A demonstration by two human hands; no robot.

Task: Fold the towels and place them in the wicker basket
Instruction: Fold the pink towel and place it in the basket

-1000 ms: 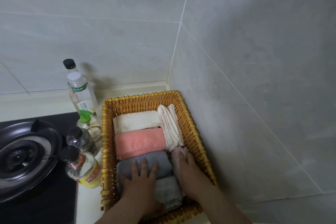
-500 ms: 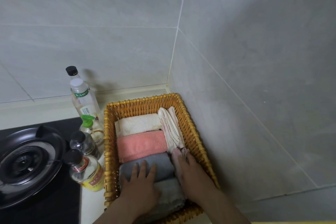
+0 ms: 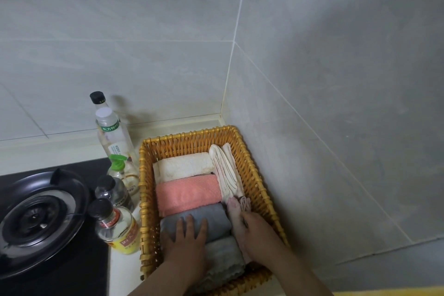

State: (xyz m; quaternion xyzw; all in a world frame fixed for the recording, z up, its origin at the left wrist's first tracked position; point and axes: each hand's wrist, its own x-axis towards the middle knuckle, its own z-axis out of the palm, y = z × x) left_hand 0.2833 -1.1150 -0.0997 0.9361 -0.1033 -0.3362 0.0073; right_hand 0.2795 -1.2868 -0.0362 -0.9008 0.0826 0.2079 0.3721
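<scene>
The yellow wicker basket [image 3: 143,182] stands in the tiled corner of the counter. Inside it lie folded towels in a row: cream [image 3: 185,166], salmon pink [image 3: 189,193], dark grey [image 3: 217,217] and pale grey [image 3: 224,257]. A folded cream cloth [image 3: 224,170] stands on edge along the right wall. Nearer to me, a pale pink towel [image 3: 234,210] is wedged there too. My left hand [image 3: 189,240] lies flat on the dark grey towel, fingers straight. My right hand [image 3: 258,233] presses against the pale pink towel at the basket's right side.
Several bottles stand just left of the basket, among them a tall clear one [image 3: 113,137] and a yellow-labelled one [image 3: 120,233]. A black gas burner [image 3: 36,218] is at the far left. Tiled walls close in behind and on the right.
Both hands stay in place on the towels in the basket. The view has shifted a little, so the basket sits slightly lower and further right in the picture.
</scene>
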